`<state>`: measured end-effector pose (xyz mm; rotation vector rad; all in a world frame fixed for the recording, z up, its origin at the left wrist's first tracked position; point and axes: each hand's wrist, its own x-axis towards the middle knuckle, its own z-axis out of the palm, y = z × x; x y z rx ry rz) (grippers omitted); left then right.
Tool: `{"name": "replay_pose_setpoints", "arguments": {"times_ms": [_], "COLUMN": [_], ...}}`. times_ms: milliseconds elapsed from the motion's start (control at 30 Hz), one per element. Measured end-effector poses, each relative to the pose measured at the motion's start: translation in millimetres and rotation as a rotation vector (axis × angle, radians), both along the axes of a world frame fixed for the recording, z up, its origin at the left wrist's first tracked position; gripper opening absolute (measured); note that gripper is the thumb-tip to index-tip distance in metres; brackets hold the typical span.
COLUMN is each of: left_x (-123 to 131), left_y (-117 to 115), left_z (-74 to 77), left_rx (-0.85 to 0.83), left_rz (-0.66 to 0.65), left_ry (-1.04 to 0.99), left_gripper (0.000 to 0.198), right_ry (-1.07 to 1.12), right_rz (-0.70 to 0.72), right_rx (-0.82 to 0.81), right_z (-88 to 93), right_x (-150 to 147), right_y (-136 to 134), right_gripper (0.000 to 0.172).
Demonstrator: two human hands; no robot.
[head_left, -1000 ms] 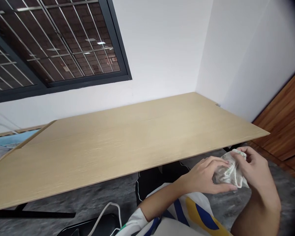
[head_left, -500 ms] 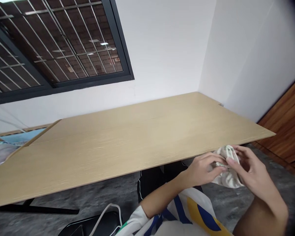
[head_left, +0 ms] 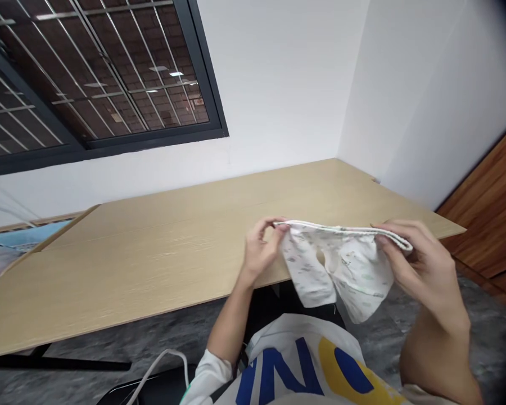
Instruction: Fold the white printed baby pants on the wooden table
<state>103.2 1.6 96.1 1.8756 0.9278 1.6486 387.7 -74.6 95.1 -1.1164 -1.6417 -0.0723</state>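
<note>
Stretched between my two hands is a small pair of white pants [head_left: 354,261] with a faint scattered print. Its waistband runs nearly level along the top, and two short legs hang below it. My left hand [head_left: 263,244] pinches the left end of the waistband between thumb and fingers. At the other end, my right hand [head_left: 421,264] grips the band, its thumb in front. The pants hang over the front edge of the wooden table [head_left: 164,253], above my lap.
An open box [head_left: 46,243] with light blue and pale cloth inside is at the table's left end. A barred window [head_left: 122,73] is set in the white wall behind. Below left are a black chair [head_left: 152,388] and a white cable [head_left: 152,368]. Brown wood panelling [head_left: 489,225] stands at right.
The pants went from a bunched bundle to spread out and hanging. My left hand moved left and up with one waistband end; my right hand shifted slightly up and left.
</note>
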Motion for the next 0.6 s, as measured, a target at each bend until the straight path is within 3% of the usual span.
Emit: {"name": "replay_pose_setpoints", "arguments": {"times_ms": [167, 233, 333, 467, 600], "left_x": [-71, -90, -111, -128, -138], "left_y": [16, 26, 43, 79, 120], "left_z": [31.4, 37.9, 42.4, 26.6, -15.4], "left_rx": [0.307, 0.360, 0.334, 0.147, -0.143], "left_rz": [0.216, 0.246, 0.285, 0.337, 0.341], "left_ry": [0.176, 0.289, 0.558, 0.761, 0.938], "left_gripper": [0.017, 0.004, 0.020, 0.031, 0.033], "right_ry": [0.023, 0.023, -0.003, -0.081, -0.174], "right_rz": [0.184, 0.261, 0.320, 0.348, 0.390], "right_rx": [0.055, 0.026, -0.018, -0.097, -0.254], "right_z": [27.8, 29.1, 23.8, 0.6, -43.2], "right_x": [-29, -41, -59, -87, -113], "right_y": [50, 82, 136, 209, 265], "right_gripper": [0.029, 0.030, 0.024, 0.014, 0.011]}}
